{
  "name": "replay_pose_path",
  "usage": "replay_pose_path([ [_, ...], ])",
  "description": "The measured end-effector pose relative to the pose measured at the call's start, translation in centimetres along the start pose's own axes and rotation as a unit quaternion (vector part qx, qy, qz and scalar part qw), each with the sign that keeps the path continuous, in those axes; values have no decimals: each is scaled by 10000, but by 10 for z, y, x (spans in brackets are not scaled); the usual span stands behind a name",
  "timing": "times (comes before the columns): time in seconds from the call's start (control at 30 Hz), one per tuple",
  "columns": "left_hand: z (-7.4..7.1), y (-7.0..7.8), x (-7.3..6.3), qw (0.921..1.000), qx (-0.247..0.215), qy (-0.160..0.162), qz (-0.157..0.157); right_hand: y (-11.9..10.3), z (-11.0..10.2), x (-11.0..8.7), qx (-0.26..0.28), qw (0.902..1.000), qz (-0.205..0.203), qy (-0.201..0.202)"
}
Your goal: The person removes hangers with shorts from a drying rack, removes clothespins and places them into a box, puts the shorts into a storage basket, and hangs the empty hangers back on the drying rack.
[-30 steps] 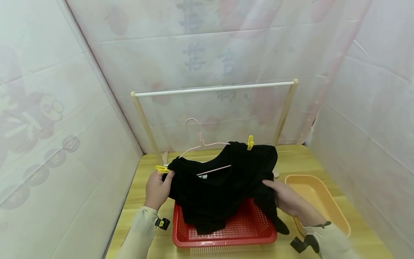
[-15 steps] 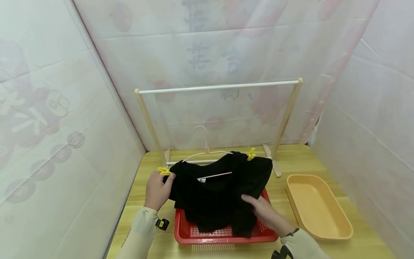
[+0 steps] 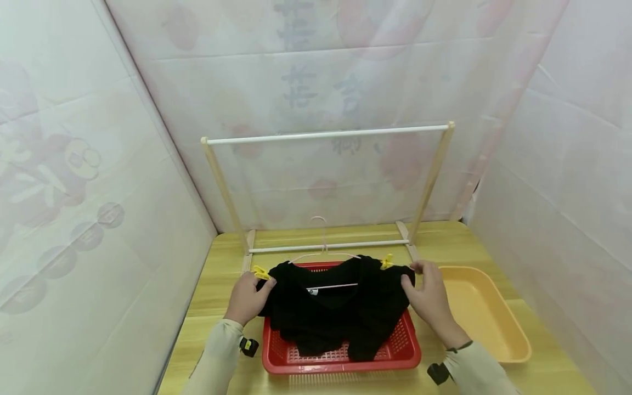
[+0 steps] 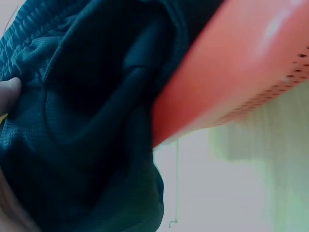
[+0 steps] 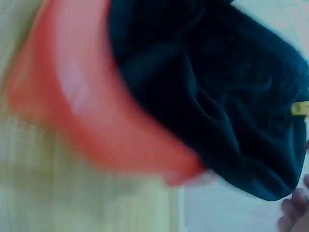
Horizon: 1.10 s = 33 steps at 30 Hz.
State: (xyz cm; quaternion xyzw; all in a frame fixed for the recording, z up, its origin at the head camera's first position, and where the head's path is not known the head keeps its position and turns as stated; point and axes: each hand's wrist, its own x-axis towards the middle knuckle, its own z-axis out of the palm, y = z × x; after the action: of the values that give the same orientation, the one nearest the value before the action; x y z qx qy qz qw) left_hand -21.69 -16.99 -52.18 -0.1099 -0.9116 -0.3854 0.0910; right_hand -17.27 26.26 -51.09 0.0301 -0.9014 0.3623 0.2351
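Note:
A black garment (image 3: 336,312) with a gathered edge and a small white label (image 3: 313,292) is draped on a pale pink hanger (image 3: 324,248). One yellow clothespin (image 3: 261,272) is clipped at its left end and another yellow clothespin (image 3: 387,261) near its right end. My left hand (image 3: 249,296) pinches the garment's left end, thumb in front, right by the clothespin. At the right end my right hand (image 3: 432,296) has thumb and forefinger closed on the garment's edge. In the right wrist view its fingertips (image 5: 289,212) are beside the fabric's corner. The garment hides part of the basket beneath.
Under the garment stands a red perforated basket (image 3: 340,368) on the wood-grain table (image 3: 207,329). A yellow tray (image 3: 486,312) lies to the right. Behind is a wooden rack with a white rail (image 3: 326,135) and a low crossbar (image 3: 276,249). Patterned sheets (image 3: 99,247) enclose the sides and back.
The garment and hanger have come down and nearer over the basket. My right hand moved from the garment's lower right side up to its right end; my left hand kept its hold.

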Motion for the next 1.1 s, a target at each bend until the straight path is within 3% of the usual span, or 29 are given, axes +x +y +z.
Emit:
replay_pose_path([
  [0.07,4,-1,1,9999,88,-75,56,10,9,2,-49,9987,-487,-104],
  [0.13,9,-2,1,9997,134,-163,101,16,19,2,21,9950,-863,-505],
  [0.23,17,-5,0,9994,155,-222,218,20,31,2,198,9897,-967,-1040],
  [0.33,23,-10,-2,9991,200,-234,287,20,37,5,552,9874,-884,-1195],
  [0.47,32,-18,-3,9986,375,-20,382,26,37,11,470,9887,-948,-1060],
  [0.7,48,-27,-5,9890,1122,634,727,50,49,0,-530,9818,-1797,-323],
  [0.87,51,-25,-8,9858,1356,711,690,51,51,-4,-711,9775,-1983,-136],
  [1.1,54,-19,-6,9871,1320,659,629,47,43,-6,-815,9784,-1896,-90],
])
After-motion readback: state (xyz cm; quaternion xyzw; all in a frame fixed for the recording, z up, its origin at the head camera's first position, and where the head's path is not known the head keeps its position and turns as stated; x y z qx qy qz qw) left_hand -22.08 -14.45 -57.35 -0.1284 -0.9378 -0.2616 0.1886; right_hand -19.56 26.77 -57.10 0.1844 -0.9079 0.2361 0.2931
